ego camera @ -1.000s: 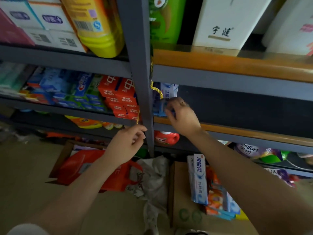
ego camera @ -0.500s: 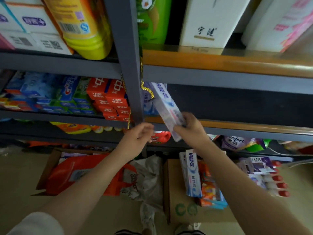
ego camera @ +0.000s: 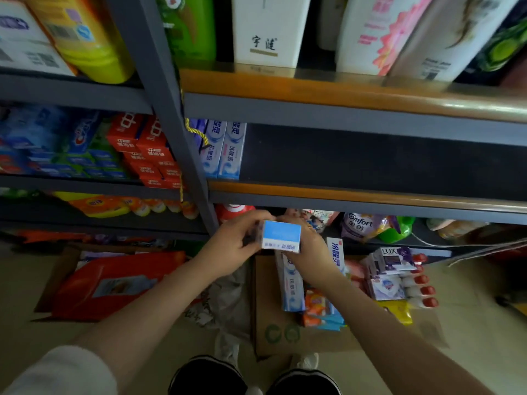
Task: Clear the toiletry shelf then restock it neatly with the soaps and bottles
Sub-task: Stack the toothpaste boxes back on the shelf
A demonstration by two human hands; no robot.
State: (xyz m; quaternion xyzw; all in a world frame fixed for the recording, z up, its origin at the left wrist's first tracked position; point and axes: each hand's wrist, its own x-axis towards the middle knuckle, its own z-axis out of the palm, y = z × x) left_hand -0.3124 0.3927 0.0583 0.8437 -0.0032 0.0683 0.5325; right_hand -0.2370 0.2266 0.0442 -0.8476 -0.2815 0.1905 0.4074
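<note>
Both hands' grip (ego camera: pixel 281 238) holds a blue-white toothpaste box (ego camera: pixel 281 235) (end-on).

We see toothpaste box (ego camera: pixel 281 236) held end-on betw. left hand (ego camera: pixel 231 246) at 9 o'clock and right hand (ego camera: pixel 309 246) at 3. Two upright boxes (ego camera: pixel 225 151) on middle shelf (ego camera: pixel 368 196) at 12, hard against post (ego camera: pixel 182 132). Cardboard carton (ego camera: pixel 285 334) on floor at 6, more boxes lying in it.
</note>
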